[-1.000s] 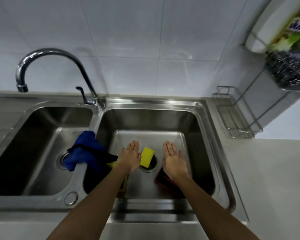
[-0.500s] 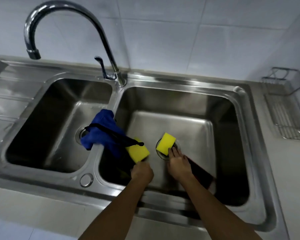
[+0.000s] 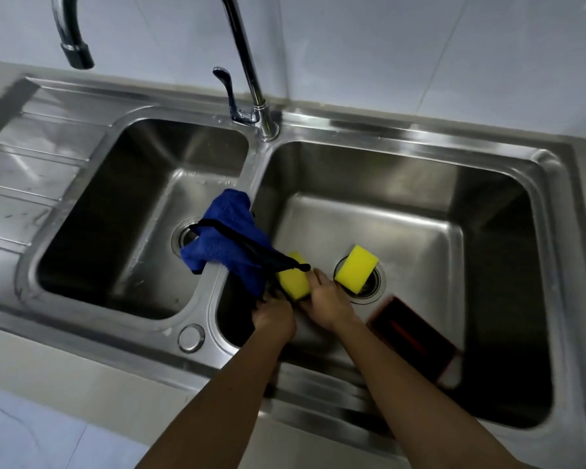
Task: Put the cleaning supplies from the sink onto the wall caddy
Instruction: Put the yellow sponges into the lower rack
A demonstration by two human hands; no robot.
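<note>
Right hand (image 3: 329, 296) now off drain sponge (image 3: 356, 268), both hands' fingers around nearer sponge (image 3: 293, 278).

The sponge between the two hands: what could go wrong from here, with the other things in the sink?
1. Both hands, left and right, meet at one sponge; the grip looks loose, so it may drop.
2. The cloth hangs over the divider and touches that sponge; lifting may drag it down.
3. The second sponge sits on the drain and the dark pad lies behind the right arm; either might be missed.
</note>
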